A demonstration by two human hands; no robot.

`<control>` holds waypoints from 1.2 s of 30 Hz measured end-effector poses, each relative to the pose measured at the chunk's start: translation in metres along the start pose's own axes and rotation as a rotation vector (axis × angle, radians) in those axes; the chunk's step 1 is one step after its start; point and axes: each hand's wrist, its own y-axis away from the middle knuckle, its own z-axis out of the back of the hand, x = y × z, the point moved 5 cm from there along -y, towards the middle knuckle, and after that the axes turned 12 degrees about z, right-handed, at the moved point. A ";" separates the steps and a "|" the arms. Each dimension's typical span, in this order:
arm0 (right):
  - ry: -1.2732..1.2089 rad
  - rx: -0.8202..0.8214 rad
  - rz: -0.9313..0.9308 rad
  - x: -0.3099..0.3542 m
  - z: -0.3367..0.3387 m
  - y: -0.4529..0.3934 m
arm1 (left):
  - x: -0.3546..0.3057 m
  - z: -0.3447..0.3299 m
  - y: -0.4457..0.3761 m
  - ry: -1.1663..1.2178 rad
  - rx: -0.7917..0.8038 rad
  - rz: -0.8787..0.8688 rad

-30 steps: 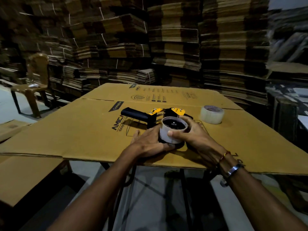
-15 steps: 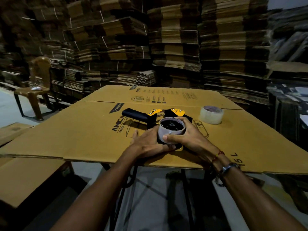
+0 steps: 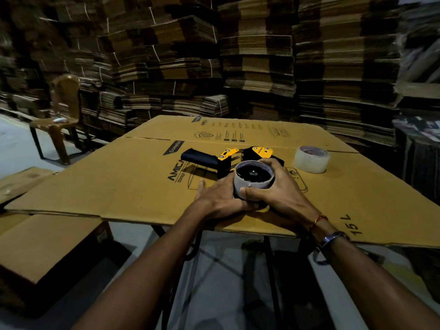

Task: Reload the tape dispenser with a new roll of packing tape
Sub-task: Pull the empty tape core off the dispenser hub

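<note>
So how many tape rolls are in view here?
2. One roll sits on the dispenser, gripped by the left hand and right hand. The other roll lies loose on the cardboard to the right. None seem hidden.

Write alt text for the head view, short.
Both hands grip a grey ring-shaped tape core on the hub of a black and yellow tape dispenser, left hand beside right hand. It lies on a flattened cardboard box, a full clear tape roll apart at right.
</note>
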 end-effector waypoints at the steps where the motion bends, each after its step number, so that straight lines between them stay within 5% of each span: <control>1: -0.005 -0.004 -0.004 -0.001 0.000 0.000 | 0.001 0.000 -0.001 -0.004 -0.001 0.000; 10: -0.201 -0.041 -0.070 -0.009 -0.003 -0.002 | 0.000 0.000 -0.002 -0.006 -0.021 -0.004; 24: 0.144 0.000 0.085 0.008 -0.002 0.000 | 0.002 -0.002 -0.001 0.017 -0.012 -0.031; 36: -0.070 -0.053 0.005 -0.009 0.001 -0.006 | 0.004 -0.004 -0.006 -0.027 -0.005 -0.008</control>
